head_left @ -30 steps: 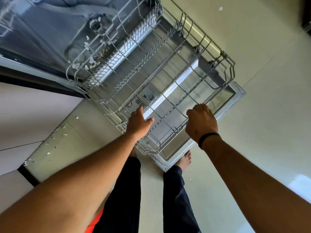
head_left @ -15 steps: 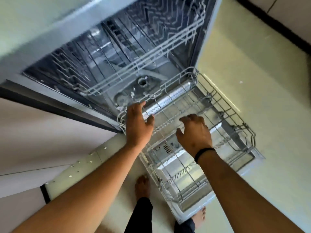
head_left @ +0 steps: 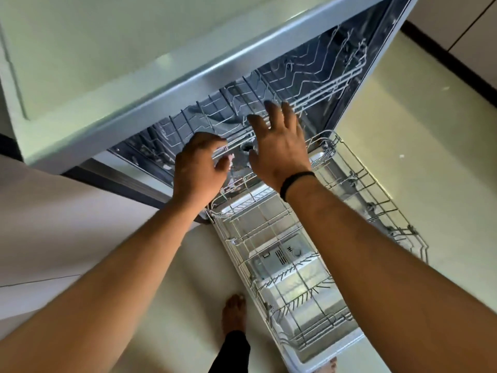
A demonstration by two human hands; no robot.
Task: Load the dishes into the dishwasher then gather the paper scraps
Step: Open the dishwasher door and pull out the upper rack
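So we're standing over the dishwasher with its door down and the lower rack pulled all the way out over it, nothing loaded in it. Both our hands are up at the front edge of the upper rack, which is still mostly inside the tub.

Our left hand has its fingers curled in around the front rail of that upper rack, knuckles up, thumb tucked near the wire. Looks like a proper grip, though the fingertips are a bit blurred, and there's something small and pale right by them that we can't make out.

Our right hand is spread wide, fingers straight and fanned apart, reaching over the same rail. It's holding nothing; whether the fingertips actually touch the wire we can't tell. Black band on that wrist.

A couple of little white paper scraps lie on the floor off to the right of the lower rack. One bare foot is planted left of the door.
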